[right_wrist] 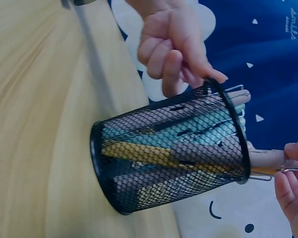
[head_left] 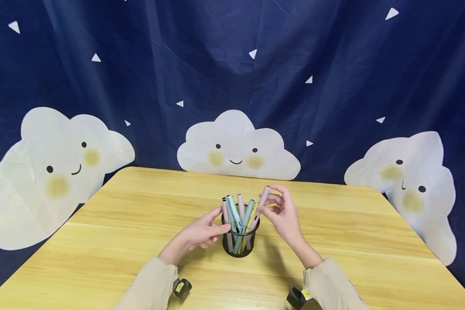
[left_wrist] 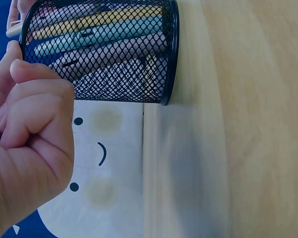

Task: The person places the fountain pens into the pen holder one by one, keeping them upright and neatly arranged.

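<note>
A black mesh pen holder (head_left: 238, 252) stands upright on the wooden table. Several pens are in it, among them a teal pen (head_left: 249, 210), a yellow pen (right_wrist: 139, 152) and pale pink ones. My left hand (head_left: 199, 232) holds the holder's rim from the left, thumb in front and index finger behind, its other fingers curled. At the right side of the rim, my right hand (head_left: 284, 215) pinches the upper part of a pale pink pen (head_left: 264, 196) between thumb and fingers. That pen leans right, its lower part inside the mesh.
The light wooden table (head_left: 120, 241) extends to both sides and behind the holder. A dark blue curtain (head_left: 217, 64) with smiling white clouds hangs beyond its far edge. Black wrist devices (head_left: 182, 289) sit by both beige sleeves (head_left: 151, 284).
</note>
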The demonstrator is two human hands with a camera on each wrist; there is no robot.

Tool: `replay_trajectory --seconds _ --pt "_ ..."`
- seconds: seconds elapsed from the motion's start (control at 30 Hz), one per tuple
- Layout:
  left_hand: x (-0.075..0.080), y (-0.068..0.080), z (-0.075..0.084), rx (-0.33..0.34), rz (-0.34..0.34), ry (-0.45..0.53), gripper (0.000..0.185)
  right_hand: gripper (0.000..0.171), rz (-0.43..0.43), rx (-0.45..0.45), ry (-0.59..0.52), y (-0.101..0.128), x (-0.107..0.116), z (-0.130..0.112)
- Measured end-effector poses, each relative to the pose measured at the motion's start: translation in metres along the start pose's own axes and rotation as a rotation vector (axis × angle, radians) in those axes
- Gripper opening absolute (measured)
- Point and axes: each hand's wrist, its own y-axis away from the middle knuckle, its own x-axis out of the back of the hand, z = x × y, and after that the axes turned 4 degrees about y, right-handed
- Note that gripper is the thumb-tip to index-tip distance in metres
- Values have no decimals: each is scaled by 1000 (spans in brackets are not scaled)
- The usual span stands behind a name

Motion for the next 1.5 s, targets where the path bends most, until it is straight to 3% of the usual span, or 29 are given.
replay_trajectory --seconds 0.43,0.9,1.13,1.3,1.4,1.5 --pt "1 -2 -3 -2 0 17 82 18 -19 -7 198 6 -11 -26" --pt "1 -4 -1 -19 -18 -13 77 12 -50 -67 180 10 -3 -25" --pt "-2 -4 2 -32 45 -117 74 14 -52 -97 237 16 12 -28" --pt "-3 -4 2 -42 49 -154 75 11 -41 -129 290 21 21 -29" --pt "-3 -5 3 -71 58 -197 75 10 -30 -106 317 23 24 -28" --pt "-1 -4 4 -124 112 -306 75 10 -27 -60 345 24 27 -19"
